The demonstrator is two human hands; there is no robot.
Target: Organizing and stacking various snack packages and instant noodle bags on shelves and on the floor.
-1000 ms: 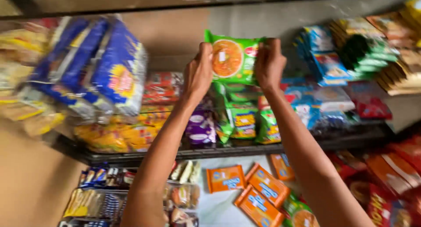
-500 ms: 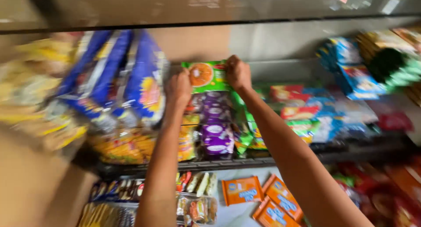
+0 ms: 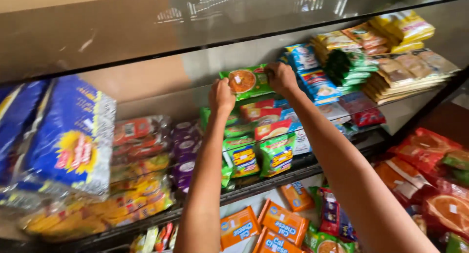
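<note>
While both arms are reaching up to the shelf (image 3: 312, 165), the left hand (image 3: 221, 96) is pinching the left edge of a green noodle packet (image 3: 245, 81) and the right hand (image 3: 281, 77) is gripping its right edge, so the packet is sitting between them, above stacked red and green packets (image 3: 266, 136).

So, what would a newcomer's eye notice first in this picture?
First, the two bare arms reaching up in the middle: the left hand and right hand hold a green noodle packet at its two ends, above the stacked packets on the shelf. Next, the big blue bag with a sunflower at the left. Then the orange biscuit packs lying on the lower level, at the bottom centre.
</note>
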